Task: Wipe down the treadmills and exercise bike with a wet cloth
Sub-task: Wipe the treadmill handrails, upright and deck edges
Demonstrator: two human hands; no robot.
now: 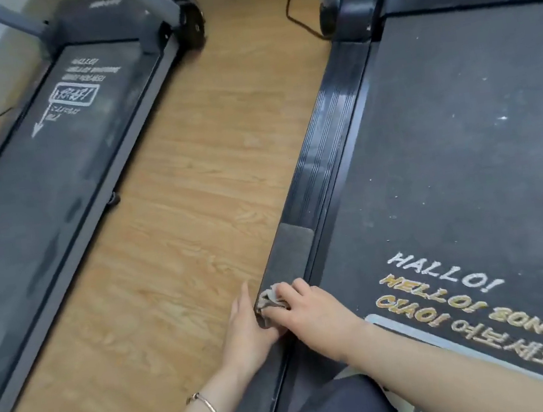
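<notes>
R hand (303, 310) curls over bunched grey cloth (270, 298) on side rail (330, 136) of treadmill (462, 146) at 3 o'clock; cloth pokes out at hand's 10 o'clock. L hand (246, 326), fingers straight, lies flat vs rail's outer edge, just beside cloth.

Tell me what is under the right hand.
A crumpled grey cloth, held by the right hand on the treadmill's side rail. Only part of the cloth shows; the rest, and the rail beneath it, are covered.
</notes>
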